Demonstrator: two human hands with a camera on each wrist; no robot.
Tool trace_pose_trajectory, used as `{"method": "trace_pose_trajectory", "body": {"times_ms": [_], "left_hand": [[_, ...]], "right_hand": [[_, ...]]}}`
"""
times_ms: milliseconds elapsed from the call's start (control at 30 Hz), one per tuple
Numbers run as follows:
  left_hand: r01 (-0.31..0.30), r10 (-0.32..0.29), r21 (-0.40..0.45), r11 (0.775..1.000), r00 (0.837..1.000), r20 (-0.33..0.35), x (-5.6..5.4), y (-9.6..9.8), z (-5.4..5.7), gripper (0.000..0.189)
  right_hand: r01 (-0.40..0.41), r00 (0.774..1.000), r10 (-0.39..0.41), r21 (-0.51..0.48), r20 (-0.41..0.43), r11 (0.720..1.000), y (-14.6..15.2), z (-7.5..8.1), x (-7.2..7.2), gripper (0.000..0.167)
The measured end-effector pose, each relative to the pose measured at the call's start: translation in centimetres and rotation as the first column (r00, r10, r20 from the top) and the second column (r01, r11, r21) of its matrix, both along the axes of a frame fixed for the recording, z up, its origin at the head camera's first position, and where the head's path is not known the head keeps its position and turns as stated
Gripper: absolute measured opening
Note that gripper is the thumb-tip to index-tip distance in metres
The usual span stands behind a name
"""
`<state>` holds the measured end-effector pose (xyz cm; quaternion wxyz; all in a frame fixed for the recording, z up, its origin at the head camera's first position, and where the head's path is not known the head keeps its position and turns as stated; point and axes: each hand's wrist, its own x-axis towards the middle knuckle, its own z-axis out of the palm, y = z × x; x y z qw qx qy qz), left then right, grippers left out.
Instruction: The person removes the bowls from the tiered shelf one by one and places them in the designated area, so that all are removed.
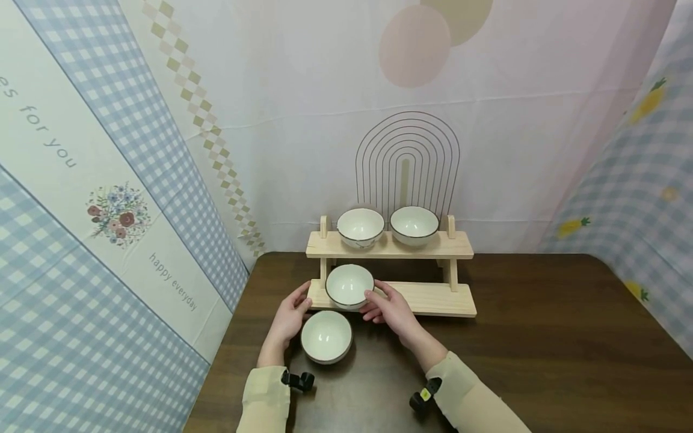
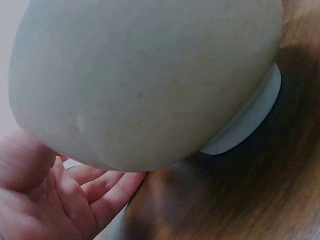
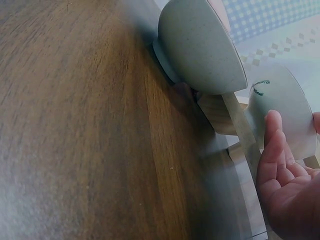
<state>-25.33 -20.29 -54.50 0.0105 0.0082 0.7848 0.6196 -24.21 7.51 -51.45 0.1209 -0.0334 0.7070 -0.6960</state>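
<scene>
A white bowl with a dark rim (image 1: 349,285) sits on the lower shelf, at its left part. My right hand (image 1: 397,313) holds this bowl at its right side, thumb at the rim and fingers along the outer wall. In the right wrist view the same bowl (image 3: 285,105) shows a small dark green mark. My left hand (image 1: 287,322) is at the left end of the wooden two-tier rack (image 1: 422,299), fingers loosely bent and fingertips at the shelf's edge. A second bowl (image 1: 326,337) stands upright on the table beside the left hand; it hides part of that hand in the left wrist view.
Two more white bowls, a left one (image 1: 360,227) and a right one (image 1: 414,225), stand side by side on the upper shelf. The dark wooden table (image 1: 541,337) extends to the right of the rack. Behind it hangs a pale printed cloth (image 1: 303,150).
</scene>
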Motion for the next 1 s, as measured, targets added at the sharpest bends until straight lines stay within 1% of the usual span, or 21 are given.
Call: {"method": "trace_pose_trajectory", "body": {"times_ms": [267, 433, 733, 833, 1000], "left_hand": [[-0.007, 0.007, -0.002, 1.0, 1.0, 0.008, -0.3, 0.1, -0.2, 0.048], [-0.001, 0.001, -0.001, 1.0, 1.0, 0.011, -0.4, 0.0, -0.5, 0.049], [-0.003, 0.003, 0.002, 1.0, 1.0, 0.008, -0.5, 0.0, -0.5, 0.048], [-0.001, 0.001, 0.001, 1.0, 1.0, 0.01, -0.5, 0.0, -0.6, 0.048], [-0.002, 0.002, 0.001, 1.0, 1.0, 0.011, -0.7, 0.1, -0.6, 0.048]], "right_hand": [[0.003, 1.0, -0.003, -0.008, 0.0, 1.0, 0.0, -0.1, -0.2, 0.071], [0.023, 1.0, -0.023, -0.014, 0.003, 1.0, -0.1, -0.2, -0.1, 0.068], [0.107, 0.993, -0.103, -0.087, 0.05, 0.99, -0.1, -0.3, 0.7, 0.058], [0.128, 0.99, -0.122, -0.101, 0.066, 0.987, 0.3, -0.4, 1.1, 0.054], [0.149, 0.986, -0.141, -0.109, 0.085, 0.983, 1.5, -0.7, 1.9, 0.053]]}}
